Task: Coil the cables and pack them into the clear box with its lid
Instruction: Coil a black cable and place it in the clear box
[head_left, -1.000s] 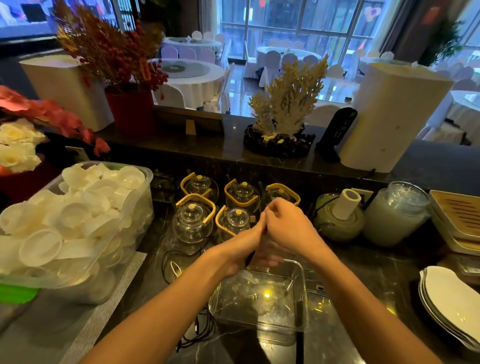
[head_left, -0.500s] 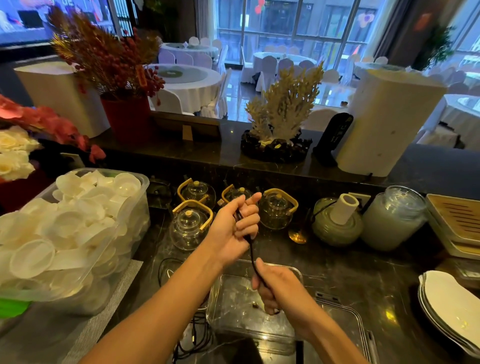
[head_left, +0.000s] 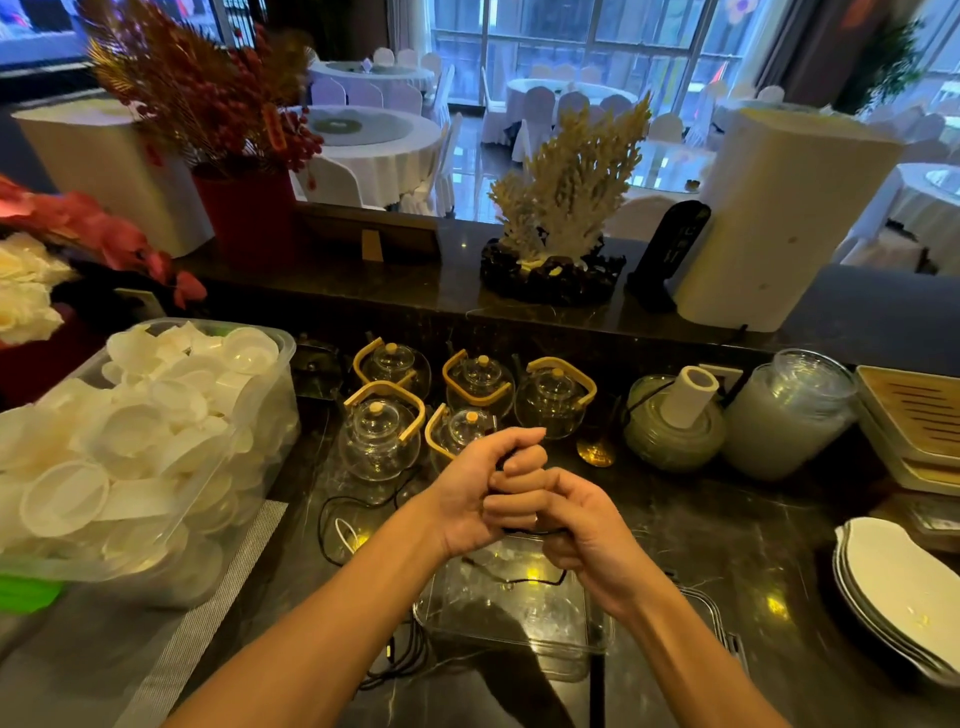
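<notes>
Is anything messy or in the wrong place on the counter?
A little. Loose black cables lie tangled on the dark counter left of the clear box, with more at its front-left corner. They are not coiled or packed yet. The box's lid lies off to its right. Nothing looks spilled or broken.

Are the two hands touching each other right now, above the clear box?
Touching. The head view shows the left hand and right hand pressed together, fingers overlapping around the black cable, with no gap between them above the clear box.
</notes>
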